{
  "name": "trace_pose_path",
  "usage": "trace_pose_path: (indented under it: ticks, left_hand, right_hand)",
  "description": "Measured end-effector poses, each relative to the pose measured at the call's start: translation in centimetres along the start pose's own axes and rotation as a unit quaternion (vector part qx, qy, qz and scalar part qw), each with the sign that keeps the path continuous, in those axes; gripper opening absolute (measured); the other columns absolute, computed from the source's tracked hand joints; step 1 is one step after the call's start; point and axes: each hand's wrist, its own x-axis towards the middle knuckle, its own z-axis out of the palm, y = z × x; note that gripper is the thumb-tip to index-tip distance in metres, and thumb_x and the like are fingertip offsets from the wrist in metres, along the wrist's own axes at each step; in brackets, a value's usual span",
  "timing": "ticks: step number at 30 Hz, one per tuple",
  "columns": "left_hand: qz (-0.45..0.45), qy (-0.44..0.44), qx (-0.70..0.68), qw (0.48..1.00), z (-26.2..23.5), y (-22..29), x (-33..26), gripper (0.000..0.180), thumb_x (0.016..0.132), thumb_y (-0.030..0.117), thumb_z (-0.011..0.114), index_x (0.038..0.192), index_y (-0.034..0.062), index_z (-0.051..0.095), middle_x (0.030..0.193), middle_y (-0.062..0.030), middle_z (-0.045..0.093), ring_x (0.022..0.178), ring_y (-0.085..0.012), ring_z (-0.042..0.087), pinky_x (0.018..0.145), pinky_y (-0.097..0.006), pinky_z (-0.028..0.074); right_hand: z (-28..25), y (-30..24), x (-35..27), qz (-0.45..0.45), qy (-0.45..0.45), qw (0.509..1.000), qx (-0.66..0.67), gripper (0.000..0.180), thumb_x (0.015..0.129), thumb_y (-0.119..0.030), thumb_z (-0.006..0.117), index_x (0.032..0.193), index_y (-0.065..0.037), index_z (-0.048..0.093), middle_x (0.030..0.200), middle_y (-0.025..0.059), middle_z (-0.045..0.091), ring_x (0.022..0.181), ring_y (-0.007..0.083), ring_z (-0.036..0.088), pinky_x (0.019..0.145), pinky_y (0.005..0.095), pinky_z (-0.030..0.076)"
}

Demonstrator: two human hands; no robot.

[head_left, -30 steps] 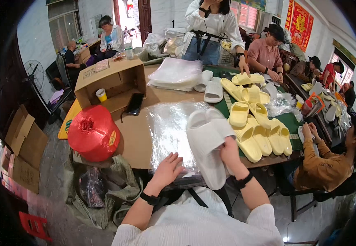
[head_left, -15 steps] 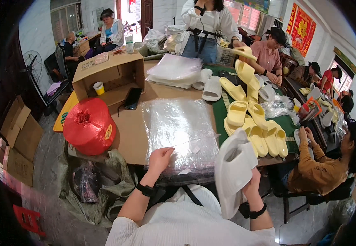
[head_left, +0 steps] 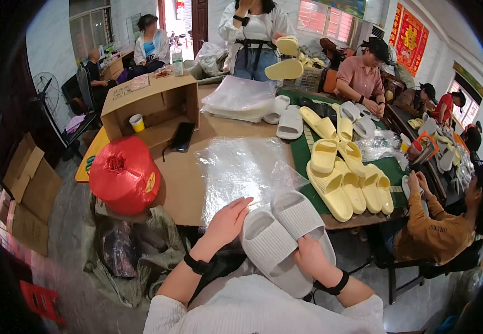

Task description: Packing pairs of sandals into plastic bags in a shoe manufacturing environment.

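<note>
A pair of light grey slippers (head_left: pixel 268 234) is tilted side by side over the near table edge. My right hand (head_left: pixel 314 258) is closed on the pair, its fingers reaching into the opening of the right slipper. Beside the left slipper, my left hand (head_left: pixel 229 220) is open, with fingers stretched out flat over the clear plastic bags (head_left: pixel 231 167). A loose flap of clear film (head_left: pixel 287 176) stands up at the far end of the slippers. Whether the slippers' tips are inside it I cannot tell.
Yellow slippers (head_left: pixel 330 192) cover the green mat on the right. A red twine roll (head_left: pixel 123 177), a phone (head_left: pixel 183 137) and an open carton (head_left: pixel 151 106) stand left. More bags (head_left: pixel 236 99) lie at the back. A co-worker (head_left: pixel 436 217) sits at right; another stands across, holding yellow slippers.
My right hand has brought the grey slippers left and turned their tops up. My left hand has let go of the bag edge and opened. The standing co-worker moved left with yellow slippers.
</note>
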Motion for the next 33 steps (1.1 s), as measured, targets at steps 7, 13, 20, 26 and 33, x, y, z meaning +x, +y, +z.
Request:
trace_pose_path:
  ticks: [7,13,20,26,33]
  left_hand:
    - [0.128,0.029,0.152,0.98,-0.3,0.8,-0.2,0.039,0.1,0.018,0.049,0.137,0.0124,0.055,0.145,-0.015,0.05,0.137,-0.0383,0.041,0.113,-0.046,0.036]
    - [0.193,-0.044,0.165,0.966,0.9,2.1,-0.8,0.043,0.099,0.018,0.05,0.141,0.0136,0.052,0.155,-0.0098,0.039,0.146,-0.036,0.029,0.118,-0.052,0.024]
    - [0.21,-0.084,0.098,0.969,1.6,2.2,-1.0,0.043,0.1,0.018,0.048,0.143,0.0127,0.05,0.156,-0.0091,0.038,0.147,-0.0345,0.028,0.12,-0.051,0.021]
    - [0.214,-0.13,0.03,0.968,1.3,3.3,-1.1,0.043,0.101,0.017,0.045,0.143,0.0095,0.049,0.156,-0.0106,0.038,0.146,-0.0345,0.028,0.12,-0.049,0.02]
    - [0.208,-0.182,-0.078,0.958,0.2,4.9,-2.1,0.041,0.098,0.01,0.048,0.139,0.005,0.053,0.153,-0.013,0.043,0.144,-0.0356,0.033,0.118,-0.045,0.027]
  right_hand:
    - [-0.8,-0.9,1.6,0.008,0.007,1.0,-0.023,0.016,0.08,-0.008,0.061,0.089,0.004,0.054,0.09,0.0253,0.056,0.081,0.0446,0.06,0.07,0.0518,0.052]
    - [-0.3,-0.6,3.5,0.053,-0.003,0.998,-0.037,0.018,0.08,-0.008,0.061,0.092,0.004,0.056,0.094,0.0265,0.058,0.085,0.0449,0.061,0.073,0.0527,0.051]
    - [1.1,-0.5,6.3,-0.018,-0.004,1.0,-0.023,0.019,0.078,-0.008,0.063,0.092,0.004,0.059,0.092,0.0248,0.059,0.084,0.0423,0.062,0.077,0.0506,0.051]
    - [4.4,-0.6,11.3,-0.025,0.052,0.998,0.017,0.018,0.082,-0.013,0.063,0.094,0.001,0.06,0.087,0.0198,0.059,0.086,0.0372,0.06,0.073,0.0399,0.051]
    - [8.1,-2.4,20.0,0.127,0.093,0.987,0.017,0.019,0.087,-0.014,0.059,0.095,0.003,0.061,0.098,0.0277,0.061,0.087,0.0438,0.066,0.075,0.0511,0.054]
